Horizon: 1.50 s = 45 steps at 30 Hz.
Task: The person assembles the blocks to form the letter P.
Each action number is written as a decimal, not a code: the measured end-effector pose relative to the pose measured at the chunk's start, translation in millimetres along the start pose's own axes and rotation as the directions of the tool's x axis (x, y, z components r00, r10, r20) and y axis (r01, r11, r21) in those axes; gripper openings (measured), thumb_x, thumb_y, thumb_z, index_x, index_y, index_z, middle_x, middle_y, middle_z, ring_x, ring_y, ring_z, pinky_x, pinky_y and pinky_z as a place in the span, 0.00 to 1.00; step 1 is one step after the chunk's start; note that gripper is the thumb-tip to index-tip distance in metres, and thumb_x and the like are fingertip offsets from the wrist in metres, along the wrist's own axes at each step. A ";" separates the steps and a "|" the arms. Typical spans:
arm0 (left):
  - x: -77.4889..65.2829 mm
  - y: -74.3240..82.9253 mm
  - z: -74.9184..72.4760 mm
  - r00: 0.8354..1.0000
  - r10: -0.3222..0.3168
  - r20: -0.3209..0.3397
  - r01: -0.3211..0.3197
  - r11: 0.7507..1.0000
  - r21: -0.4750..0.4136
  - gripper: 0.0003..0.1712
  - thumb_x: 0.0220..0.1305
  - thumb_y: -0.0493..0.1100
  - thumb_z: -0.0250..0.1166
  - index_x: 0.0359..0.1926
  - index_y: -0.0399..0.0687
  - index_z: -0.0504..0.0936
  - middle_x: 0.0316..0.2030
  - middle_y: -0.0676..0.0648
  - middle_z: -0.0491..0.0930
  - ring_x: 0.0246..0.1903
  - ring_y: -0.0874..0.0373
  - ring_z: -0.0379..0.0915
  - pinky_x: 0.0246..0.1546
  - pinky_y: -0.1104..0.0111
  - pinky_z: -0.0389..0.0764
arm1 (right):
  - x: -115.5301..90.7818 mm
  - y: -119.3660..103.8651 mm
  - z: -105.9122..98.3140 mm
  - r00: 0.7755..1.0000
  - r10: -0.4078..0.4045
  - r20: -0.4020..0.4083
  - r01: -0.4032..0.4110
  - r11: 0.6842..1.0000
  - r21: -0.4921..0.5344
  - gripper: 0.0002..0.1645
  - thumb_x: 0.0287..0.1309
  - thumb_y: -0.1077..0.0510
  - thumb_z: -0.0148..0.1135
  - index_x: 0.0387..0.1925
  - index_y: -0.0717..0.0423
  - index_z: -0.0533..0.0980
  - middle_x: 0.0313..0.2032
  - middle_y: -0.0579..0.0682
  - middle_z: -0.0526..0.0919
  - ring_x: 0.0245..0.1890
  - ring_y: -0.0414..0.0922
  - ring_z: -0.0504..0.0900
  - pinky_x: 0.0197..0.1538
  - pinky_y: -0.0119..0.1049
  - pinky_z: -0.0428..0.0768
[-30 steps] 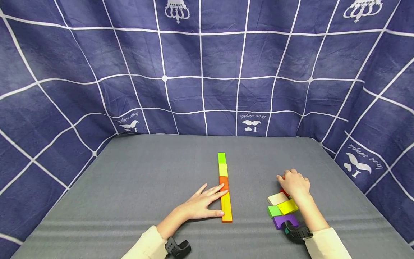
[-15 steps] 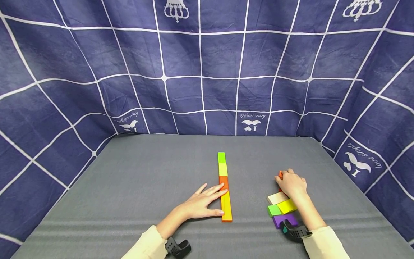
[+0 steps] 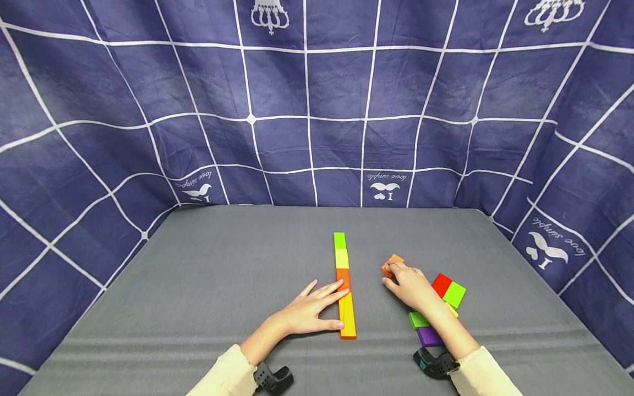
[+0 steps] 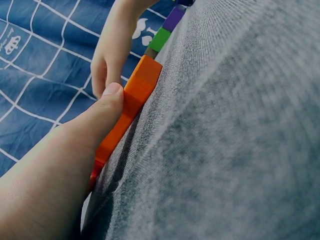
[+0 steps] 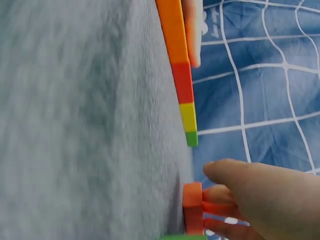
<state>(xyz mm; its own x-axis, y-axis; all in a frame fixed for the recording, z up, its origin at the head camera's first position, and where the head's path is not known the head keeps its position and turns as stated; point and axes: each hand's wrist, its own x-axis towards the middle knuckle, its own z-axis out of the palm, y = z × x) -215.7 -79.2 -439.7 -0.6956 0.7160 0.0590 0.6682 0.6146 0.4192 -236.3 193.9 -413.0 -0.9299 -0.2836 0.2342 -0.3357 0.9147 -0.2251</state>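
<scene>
My left hand (image 3: pixel 314 314) lies spread beside a straight row of blocks. Its fingertips touch the red-orange block (image 3: pixel 343 275) and its thumb rests at the long yellow-orange block (image 3: pixel 348 319). Beyond them, the row continues with a yellow block (image 3: pixel 342 258) and a light green block (image 3: pixel 339 240). Right of the row, my right hand (image 3: pixel 411 287) reaches over an orange block (image 3: pixel 395 258), which stands at an angle. In the right wrist view its fingers come down on this block (image 5: pixel 192 195), with the thumb apart from it.
Under and beside the right forearm lies a pile: a red block (image 3: pixel 441 285), a light green block (image 3: pixel 454 295), a green block (image 3: pixel 418 320) and a purple block (image 3: pixel 429 336). The grey cloth surface (image 3: pixel 247 247) ends at a blue checked curtain (image 3: pixel 277 143).
My right hand has moved left from the pile, and the orange block has come along, turned at an angle. A red and a light green block now show. The left hand has stayed put.
</scene>
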 end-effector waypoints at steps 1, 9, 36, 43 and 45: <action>0.1 -0.2 0.2 1.000 0.000 -0.001 0.000 1.000 0.003 0.40 0.57 0.70 0.50 0.68 0.71 0.51 0.70 0.58 0.50 0.69 0.61 0.48 0.69 0.50 0.41 | 0.8 -2.6 0.4 1.000 -0.009 0.006 0.009 1.000 0.009 0.18 0.56 0.54 0.57 0.44 0.63 0.75 0.47 0.59 0.79 0.47 0.56 0.78 0.53 0.56 0.69; -0.1 0.0 0.9 1.000 -0.018 0.013 0.018 1.000 -0.003 0.39 0.57 0.70 0.50 0.68 0.71 0.51 0.70 0.59 0.50 0.69 0.61 0.48 0.69 0.50 0.40 | 11.1 -15.9 6.2 0.995 -0.098 0.003 0.098 0.993 0.069 0.09 0.56 0.59 0.57 0.37 0.60 0.75 0.40 0.53 0.79 0.38 0.51 0.80 0.47 0.49 0.75; -1.1 0.2 1.4 0.999 -0.029 0.022 0.029 1.000 -0.012 0.40 0.56 0.72 0.49 0.68 0.71 0.51 0.70 0.59 0.50 0.69 0.61 0.48 0.69 0.50 0.40 | 11.0 -42.2 2.9 0.983 0.043 0.179 -0.047 0.999 0.015 0.27 0.57 0.55 0.56 0.56 0.65 0.70 0.57 0.62 0.72 0.54 0.60 0.73 0.60 0.55 0.65; -0.6 0.1 -0.4 1.000 -0.002 0.003 0.002 1.000 0.006 0.40 0.57 0.70 0.49 0.68 0.69 0.52 0.70 0.58 0.50 0.68 0.60 0.49 0.68 0.49 0.41 | 27.9 -38.0 6.2 0.987 0.025 0.158 -0.029 0.999 0.026 0.24 0.57 0.56 0.56 0.54 0.66 0.71 0.57 0.63 0.72 0.57 0.57 0.72 0.60 0.53 0.67; -0.2 0.0 -0.6 1.000 -0.003 0.006 0.003 1.000 0.006 0.40 0.57 0.71 0.49 0.68 0.69 0.51 0.70 0.58 0.50 0.69 0.60 0.49 0.68 0.49 0.41 | 35.0 -35.4 6.7 0.989 0.023 0.149 -0.028 0.999 0.031 0.22 0.57 0.57 0.56 0.51 0.66 0.72 0.54 0.62 0.74 0.53 0.57 0.75 0.58 0.52 0.70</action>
<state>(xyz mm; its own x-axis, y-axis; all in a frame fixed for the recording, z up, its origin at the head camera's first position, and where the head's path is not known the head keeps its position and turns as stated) -215.8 -79.5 -439.2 -0.6962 0.7160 0.0521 0.6676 0.6189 0.4139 -257.9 149.7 -403.2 -0.9495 -0.3018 0.0857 -0.3137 0.9131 -0.2606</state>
